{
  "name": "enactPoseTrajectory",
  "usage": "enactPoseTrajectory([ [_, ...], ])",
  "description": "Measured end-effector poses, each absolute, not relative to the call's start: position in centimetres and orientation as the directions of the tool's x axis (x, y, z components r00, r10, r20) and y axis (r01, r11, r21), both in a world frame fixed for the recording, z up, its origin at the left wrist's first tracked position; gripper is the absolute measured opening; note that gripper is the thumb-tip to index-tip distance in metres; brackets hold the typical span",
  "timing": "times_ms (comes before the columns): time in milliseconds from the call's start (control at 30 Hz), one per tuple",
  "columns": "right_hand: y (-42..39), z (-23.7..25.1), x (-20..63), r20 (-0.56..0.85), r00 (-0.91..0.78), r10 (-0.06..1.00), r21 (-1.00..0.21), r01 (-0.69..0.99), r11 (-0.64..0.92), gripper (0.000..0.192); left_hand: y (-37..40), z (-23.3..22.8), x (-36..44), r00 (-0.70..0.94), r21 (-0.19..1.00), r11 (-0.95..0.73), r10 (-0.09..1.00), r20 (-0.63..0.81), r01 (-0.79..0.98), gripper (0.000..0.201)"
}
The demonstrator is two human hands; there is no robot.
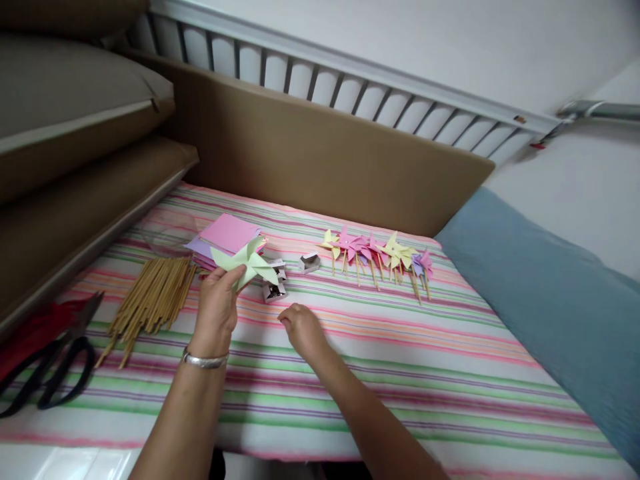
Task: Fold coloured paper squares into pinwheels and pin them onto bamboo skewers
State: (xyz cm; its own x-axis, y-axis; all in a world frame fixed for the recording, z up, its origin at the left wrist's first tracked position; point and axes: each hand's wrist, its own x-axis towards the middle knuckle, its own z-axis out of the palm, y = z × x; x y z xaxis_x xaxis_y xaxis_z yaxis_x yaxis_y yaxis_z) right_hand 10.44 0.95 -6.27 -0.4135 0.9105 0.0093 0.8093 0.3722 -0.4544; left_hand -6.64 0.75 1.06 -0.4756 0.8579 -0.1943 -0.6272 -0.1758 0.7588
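My left hand [217, 303] holds a pale green folded paper pinwheel head [246, 263] above the striped cloth. My right hand [301, 331] rests on the cloth with its fingertips pinched together, just below a small open box of pins [274, 291]. Whether it holds a pin is too small to tell. A second small box [309, 262] lies a little further back. Behind the left hand lies a stack of pink and purple paper squares [226, 235]. A bundle of wooden sticks [150, 300] lies to its left.
A row of finished pinwheels on sticks [380, 257] lies at the back right of the striped cloth [400, 360]. Black scissors [50, 363] rest at the left edge beside red material. A brown board [320, 157] stands behind; a blue cushion [550, 293] is right.
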Motion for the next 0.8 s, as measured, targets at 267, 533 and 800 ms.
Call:
enactPoseTrajectory([
  [267,3.5,-5.2,13.2,-0.033,-0.347,0.937,-0.579,0.771,0.265,0.021,0.8,0.7,-6.4,-0.423,0.763,-0.143,0.887,-0.184,-0.63,0.026],
  [533,0.4,-5.4,11.4,0.047,-0.168,0.985,-0.505,0.847,0.168,0.019,0.7,1.0,-6.2,-0.438,0.751,-0.148,0.875,-0.203,-0.643,0.022],
  [800,1.2,-6.0,9.2,0.01,-0.169,0.986,-0.429,0.89,0.157,0.012,1.0,0.5,-6.4,-0.421,0.762,-0.134,0.886,-0.194,-0.633,0.024],
])
